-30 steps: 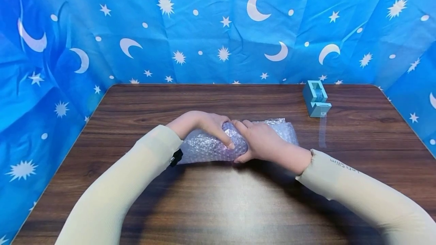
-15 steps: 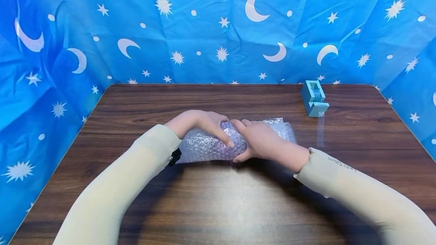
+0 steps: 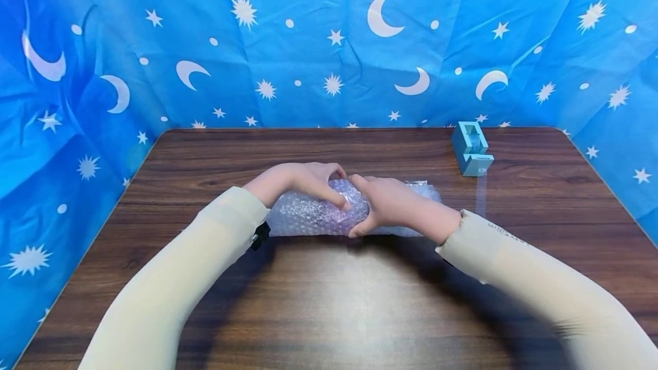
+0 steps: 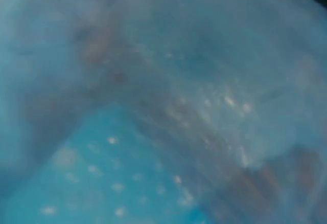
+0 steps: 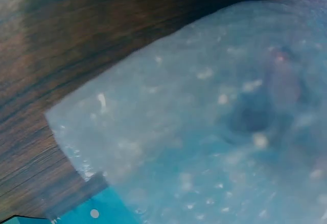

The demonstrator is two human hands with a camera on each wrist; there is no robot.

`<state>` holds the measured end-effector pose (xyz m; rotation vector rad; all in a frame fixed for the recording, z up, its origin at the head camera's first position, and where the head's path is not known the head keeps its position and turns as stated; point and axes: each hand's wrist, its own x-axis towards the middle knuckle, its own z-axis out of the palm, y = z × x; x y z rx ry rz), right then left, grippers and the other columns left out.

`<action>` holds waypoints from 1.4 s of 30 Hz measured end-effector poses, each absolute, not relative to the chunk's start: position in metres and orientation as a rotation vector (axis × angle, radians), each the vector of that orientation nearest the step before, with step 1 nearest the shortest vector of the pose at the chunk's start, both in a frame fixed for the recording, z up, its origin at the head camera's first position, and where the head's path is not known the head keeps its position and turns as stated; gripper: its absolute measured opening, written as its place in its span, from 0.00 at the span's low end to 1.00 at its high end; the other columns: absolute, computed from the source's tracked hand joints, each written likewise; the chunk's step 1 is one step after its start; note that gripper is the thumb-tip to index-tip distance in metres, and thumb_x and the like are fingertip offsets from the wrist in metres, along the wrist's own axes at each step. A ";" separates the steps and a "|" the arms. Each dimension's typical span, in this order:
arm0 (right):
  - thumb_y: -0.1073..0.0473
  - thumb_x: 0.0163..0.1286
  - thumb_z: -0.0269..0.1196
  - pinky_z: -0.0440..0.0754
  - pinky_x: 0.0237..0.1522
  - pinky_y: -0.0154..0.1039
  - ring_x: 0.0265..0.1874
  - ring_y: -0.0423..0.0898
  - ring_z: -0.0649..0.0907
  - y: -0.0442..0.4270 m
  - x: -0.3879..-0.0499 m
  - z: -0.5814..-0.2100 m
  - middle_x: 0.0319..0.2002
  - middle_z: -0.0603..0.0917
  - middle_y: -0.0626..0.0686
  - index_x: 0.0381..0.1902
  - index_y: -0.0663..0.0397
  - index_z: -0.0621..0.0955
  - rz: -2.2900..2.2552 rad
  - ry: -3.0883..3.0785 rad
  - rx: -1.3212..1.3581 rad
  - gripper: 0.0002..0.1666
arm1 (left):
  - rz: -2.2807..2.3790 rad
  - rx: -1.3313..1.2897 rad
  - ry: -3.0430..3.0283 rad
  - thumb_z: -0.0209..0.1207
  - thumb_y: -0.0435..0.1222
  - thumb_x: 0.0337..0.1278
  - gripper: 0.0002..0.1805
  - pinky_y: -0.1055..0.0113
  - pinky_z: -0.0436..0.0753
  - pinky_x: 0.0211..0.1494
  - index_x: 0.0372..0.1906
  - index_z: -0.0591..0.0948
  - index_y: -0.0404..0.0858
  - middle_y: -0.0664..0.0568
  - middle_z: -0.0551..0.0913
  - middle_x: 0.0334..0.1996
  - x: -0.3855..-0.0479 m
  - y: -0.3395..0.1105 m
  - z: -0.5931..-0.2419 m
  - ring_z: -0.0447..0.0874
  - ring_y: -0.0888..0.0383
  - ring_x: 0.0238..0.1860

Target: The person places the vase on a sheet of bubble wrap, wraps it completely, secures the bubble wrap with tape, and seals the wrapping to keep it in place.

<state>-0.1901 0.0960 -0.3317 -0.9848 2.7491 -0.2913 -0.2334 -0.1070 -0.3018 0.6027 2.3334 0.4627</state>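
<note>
A bubble-wrap bundle (image 3: 303, 216) lies across the middle of the table, with a thicker, purplish part between the two hands. The left hand (image 3: 311, 180) curls over it from the back left, thumb along its top. From the right, the right hand (image 3: 388, 201) grips the thick part, thumb at the front edge and fingers at the back. What the wrap encloses cannot be told. Blurred bubble wrap (image 4: 204, 81) fills the left wrist view. The right wrist view shows a loose end of the bubble wrap (image 5: 153, 96) beyond the hand.
A light-blue tape dispenser (image 3: 470, 150) stands at the back right of the brown wooden table (image 3: 329, 301), a strip of clear tape (image 3: 481, 196) hanging from its front. A blue curtain (image 3: 308, 44) with moons and stars surrounds the table's back and sides.
Both hands have shifted slightly, and the front edge of the bundle sits a little farther back. More of the wrap's front edge shows below the right wrist.
</note>
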 end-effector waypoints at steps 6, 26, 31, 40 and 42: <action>0.29 0.52 0.75 0.83 0.62 0.56 0.59 0.62 0.85 0.093 -0.191 -0.328 0.62 0.83 0.66 0.77 0.64 0.62 -0.241 2.735 -0.934 0.68 | 0.362 0.684 2.379 0.58 0.55 0.59 0.47 0.48 0.68 0.80 0.79 0.60 0.37 0.40 0.68 0.76 -0.225 -0.103 -0.296 0.68 0.43 0.76; 0.30 0.52 0.76 0.83 0.65 0.53 0.61 0.59 0.84 0.083 -0.189 -0.334 0.64 0.82 0.65 0.77 0.62 0.61 -0.134 2.762 -0.925 0.68 | 0.102 0.703 2.872 0.49 0.55 0.72 0.43 0.28 0.55 0.79 0.83 0.53 0.41 0.39 0.59 0.81 -0.154 -0.102 -0.322 0.57 0.40 0.82; 0.31 0.52 0.76 0.82 0.66 0.53 0.62 0.60 0.84 0.084 -0.189 -0.335 0.65 0.81 0.65 0.77 0.62 0.62 -0.157 2.752 -0.930 0.67 | 0.122 0.751 2.928 0.53 0.56 0.70 0.44 0.27 0.56 0.78 0.82 0.54 0.41 0.38 0.61 0.80 -0.148 -0.105 -0.327 0.59 0.40 0.81; 0.31 0.52 0.76 0.84 0.62 0.53 0.59 0.59 0.85 0.086 -0.193 -0.334 0.61 0.83 0.66 0.74 0.64 0.64 -0.168 2.745 -0.940 0.64 | 0.084 0.882 3.038 0.66 0.58 0.56 0.53 0.28 0.63 0.75 0.80 0.59 0.39 0.36 0.65 0.77 -0.141 -0.109 -0.334 0.64 0.38 0.78; 0.31 0.52 0.76 0.84 0.62 0.53 0.59 0.59 0.85 0.086 -0.194 -0.333 0.61 0.84 0.65 0.73 0.63 0.65 -0.164 2.741 -0.933 0.63 | 0.070 0.901 3.055 0.68 0.58 0.53 0.54 0.28 0.64 0.75 0.80 0.60 0.38 0.36 0.66 0.77 -0.140 -0.109 -0.335 0.64 0.39 0.78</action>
